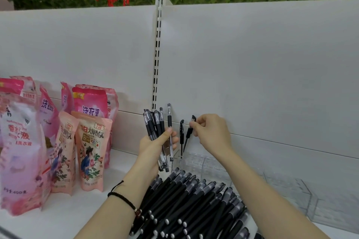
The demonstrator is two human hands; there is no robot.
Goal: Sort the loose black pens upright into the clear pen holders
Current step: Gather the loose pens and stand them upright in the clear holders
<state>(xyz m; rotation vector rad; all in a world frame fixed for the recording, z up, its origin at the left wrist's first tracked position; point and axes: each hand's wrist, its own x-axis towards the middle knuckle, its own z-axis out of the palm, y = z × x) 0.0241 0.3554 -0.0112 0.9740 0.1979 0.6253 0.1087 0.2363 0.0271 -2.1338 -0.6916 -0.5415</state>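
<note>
Pinching a tilted black pen (188,135) over the clear holder (202,161), the right hand (211,134) likely needs to drop it upright, while the left hand (155,146) grips the spare bundle (155,122)

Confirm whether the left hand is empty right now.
No, the left hand grips a bundle of black pens, held upright.

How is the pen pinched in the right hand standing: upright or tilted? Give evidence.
Tilted: the pen in the right hand leans, cap to the right, lower end slanting left toward the clear holder.
</note>
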